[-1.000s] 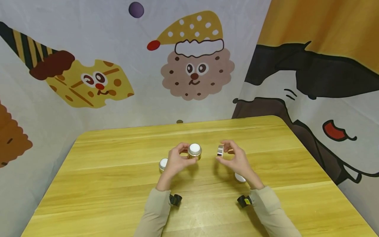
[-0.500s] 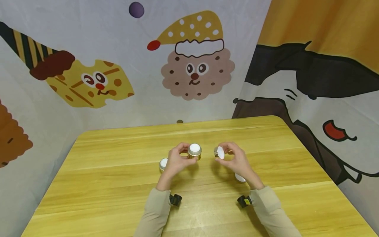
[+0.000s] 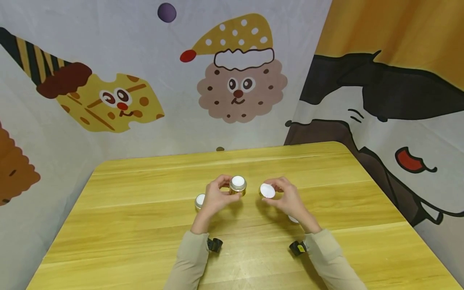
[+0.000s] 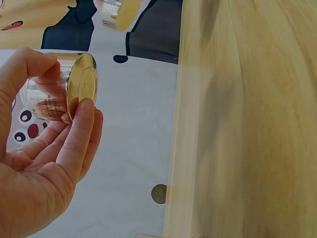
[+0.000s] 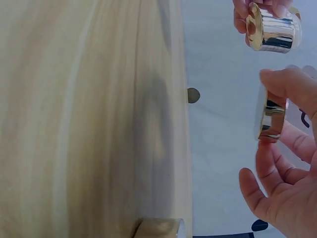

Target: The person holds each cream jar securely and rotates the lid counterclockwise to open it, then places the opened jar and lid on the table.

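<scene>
In the head view my left hand [image 3: 216,198] grips a gold cream jar [image 3: 238,187] above the table, its white top facing up. The left wrist view shows the thumb and fingers around its shiny wall and gold base [image 4: 83,84]. To the right of it, my right hand [image 3: 288,198] pinches a gold lid [image 3: 267,191] by its edge, the white inner side turned toward the head camera. Bright gold bands show on the lid's side [image 5: 273,118] in the right wrist view. Jar and lid are apart, at about the same height.
A second jar [image 3: 199,201] with a white top stands on the wooden table [image 3: 145,225], partly hidden by my left hand. Beneath my right wrist lies another white round lid [image 3: 293,219], mostly covered. A cartoon-printed cloth [image 3: 174,133] hangs behind the table.
My right hand has turned the lid from edge-on until its white inner side faces the head camera, and dropped slightly lower. The left hand and its jar have stayed nearly still.
</scene>
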Motion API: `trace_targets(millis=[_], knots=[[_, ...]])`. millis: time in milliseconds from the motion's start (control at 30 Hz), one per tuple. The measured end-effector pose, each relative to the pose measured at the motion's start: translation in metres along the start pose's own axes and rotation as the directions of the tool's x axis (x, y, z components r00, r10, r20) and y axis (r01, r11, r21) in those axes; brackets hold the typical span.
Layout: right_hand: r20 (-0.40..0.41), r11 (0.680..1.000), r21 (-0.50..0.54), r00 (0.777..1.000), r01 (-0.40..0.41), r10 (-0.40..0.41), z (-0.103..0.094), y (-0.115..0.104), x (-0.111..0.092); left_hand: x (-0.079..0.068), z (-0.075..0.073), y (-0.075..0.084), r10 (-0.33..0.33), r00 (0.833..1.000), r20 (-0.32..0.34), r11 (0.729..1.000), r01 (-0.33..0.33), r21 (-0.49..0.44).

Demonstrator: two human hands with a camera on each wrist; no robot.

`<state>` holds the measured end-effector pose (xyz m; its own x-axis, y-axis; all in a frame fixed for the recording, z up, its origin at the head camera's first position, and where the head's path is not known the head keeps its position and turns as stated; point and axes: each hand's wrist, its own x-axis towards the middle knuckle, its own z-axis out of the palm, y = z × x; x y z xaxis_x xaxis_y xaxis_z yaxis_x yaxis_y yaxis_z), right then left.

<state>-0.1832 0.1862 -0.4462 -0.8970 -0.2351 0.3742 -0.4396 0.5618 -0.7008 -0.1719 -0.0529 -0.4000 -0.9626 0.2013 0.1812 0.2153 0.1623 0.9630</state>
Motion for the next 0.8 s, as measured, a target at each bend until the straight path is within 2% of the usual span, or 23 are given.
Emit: trace_targets(millis=[133,500,800], knots=[[0.038,0.999,-0.021,0.998,-0.042,0.043,0.004,0.001,-0.002,0.000,0.000,0.001,-0.004,1.000,0.000,1.000,0.004,0.004],[0.129,0.989,-0.118,0.987,-0.086,0.101,0.011,0.004,-0.004,0.000,0.001,0.001,-0.005,1.000,0.000,1.000,0.005,0.002],[0.202,0.985,-0.132,0.970,-0.110,0.135,0.015,0.004,-0.005,0.000,0.000,0.000,-0.006,1.000,0.010,1.000,0.006,0.002]])
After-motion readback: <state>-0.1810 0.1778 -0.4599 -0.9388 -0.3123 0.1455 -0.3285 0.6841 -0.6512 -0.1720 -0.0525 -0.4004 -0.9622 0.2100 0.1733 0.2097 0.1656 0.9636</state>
